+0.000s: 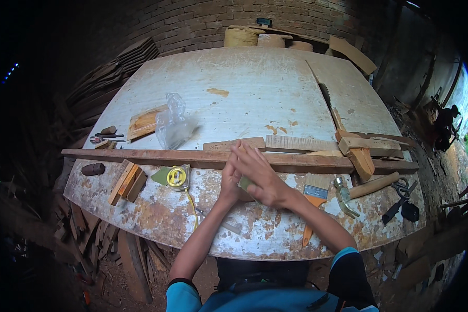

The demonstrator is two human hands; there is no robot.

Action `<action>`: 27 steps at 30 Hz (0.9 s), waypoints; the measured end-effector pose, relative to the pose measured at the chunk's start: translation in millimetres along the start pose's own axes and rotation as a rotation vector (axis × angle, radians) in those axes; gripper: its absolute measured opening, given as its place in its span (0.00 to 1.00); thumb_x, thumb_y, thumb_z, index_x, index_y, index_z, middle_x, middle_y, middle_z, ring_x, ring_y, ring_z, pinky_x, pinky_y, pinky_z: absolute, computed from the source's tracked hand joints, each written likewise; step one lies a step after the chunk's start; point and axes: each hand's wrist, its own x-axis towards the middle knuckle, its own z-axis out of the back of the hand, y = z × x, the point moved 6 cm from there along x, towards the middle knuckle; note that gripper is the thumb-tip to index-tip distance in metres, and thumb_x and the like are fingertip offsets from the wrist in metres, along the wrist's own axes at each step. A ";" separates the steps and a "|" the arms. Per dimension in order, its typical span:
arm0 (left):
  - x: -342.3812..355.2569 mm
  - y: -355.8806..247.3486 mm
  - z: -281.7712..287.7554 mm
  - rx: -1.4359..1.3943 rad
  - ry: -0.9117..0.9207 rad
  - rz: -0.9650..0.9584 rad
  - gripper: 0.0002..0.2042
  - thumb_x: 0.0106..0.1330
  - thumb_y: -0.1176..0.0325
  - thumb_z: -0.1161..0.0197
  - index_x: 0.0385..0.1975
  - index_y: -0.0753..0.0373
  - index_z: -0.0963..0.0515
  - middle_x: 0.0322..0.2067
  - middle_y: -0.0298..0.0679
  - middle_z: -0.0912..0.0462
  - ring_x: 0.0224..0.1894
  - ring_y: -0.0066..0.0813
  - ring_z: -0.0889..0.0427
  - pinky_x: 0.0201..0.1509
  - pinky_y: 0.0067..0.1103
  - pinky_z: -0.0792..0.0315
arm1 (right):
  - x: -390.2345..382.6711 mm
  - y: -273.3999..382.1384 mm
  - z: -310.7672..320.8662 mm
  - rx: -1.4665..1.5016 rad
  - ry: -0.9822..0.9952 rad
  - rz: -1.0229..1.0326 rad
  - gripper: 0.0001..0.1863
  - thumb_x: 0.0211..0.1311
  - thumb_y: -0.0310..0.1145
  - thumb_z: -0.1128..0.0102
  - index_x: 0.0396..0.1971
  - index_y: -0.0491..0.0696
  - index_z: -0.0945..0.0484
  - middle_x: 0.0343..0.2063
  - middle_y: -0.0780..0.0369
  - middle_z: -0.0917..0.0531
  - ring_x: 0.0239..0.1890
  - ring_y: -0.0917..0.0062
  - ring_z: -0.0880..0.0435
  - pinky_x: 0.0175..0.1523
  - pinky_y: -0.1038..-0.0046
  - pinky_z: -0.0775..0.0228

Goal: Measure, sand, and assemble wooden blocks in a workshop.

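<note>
My left hand (231,179) and my right hand (265,181) are brought together over the near edge of a long wooden beam (192,158). A small green sheet (248,185) shows between my palms, held by both hands; most of it is hidden. The right hand's fingers lie long and slanted across the left hand's fingers, which are partly covered. Left of the hands, a yellow tape measure (177,178) sits with its tape pulled out, next to another green sheet (160,176). A pencil-like thin stick (230,227) lies below my wrists.
At right lie an orange-handled scraper (313,205), a claw hammer (369,188), scissors (402,188), a handsaw (325,96) and a wooden mallet-like piece (360,158). Stacked wood blocks (127,181), a clear plastic bag (172,125), a board (144,124) and pliers (104,139) are at left.
</note>
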 end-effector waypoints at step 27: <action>2.2 -12.5 -1.9 -0.030 0.181 -0.020 0.47 0.63 0.31 0.67 0.66 0.72 0.54 0.65 0.55 0.45 0.68 0.42 0.45 0.69 0.30 0.50 | -1.5 3.1 -8.1 -0.093 -0.018 -0.016 0.48 0.52 0.78 0.75 0.68 0.61 0.51 0.69 0.54 0.51 0.70 0.50 0.61 0.69 0.43 0.75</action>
